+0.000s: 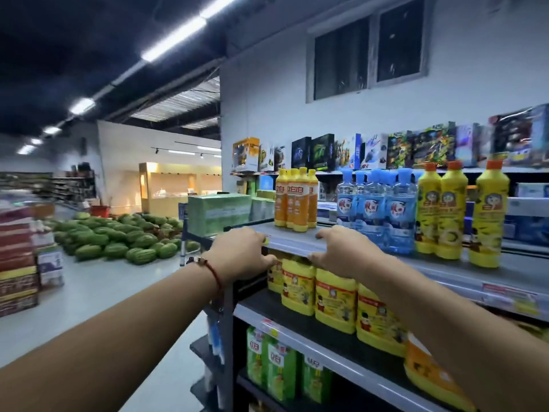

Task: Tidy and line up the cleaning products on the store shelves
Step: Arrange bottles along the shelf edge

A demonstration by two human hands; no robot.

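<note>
Both hands sit on the front lip of the grey metal top shelf (300, 239): left hand (240, 254) with fingers curled over the edge and thumb under it, right hand (338, 252) the same, just beside it; neither holds a product. Behind the hands stands the cluster of orange detergent bottles with yellow caps (295, 199), set back from the edge; to its right the clear blue bottles with blue caps (383, 209), then the tall yellow bottles with orange caps (457, 215), one standing apart. Yellow square jugs (335, 295) sit on the shelf below. Judged step: between moves, bracing at the shelf before the top row. Next move likely calls for letting go and drawing the orange cluster forward into line.
</note>
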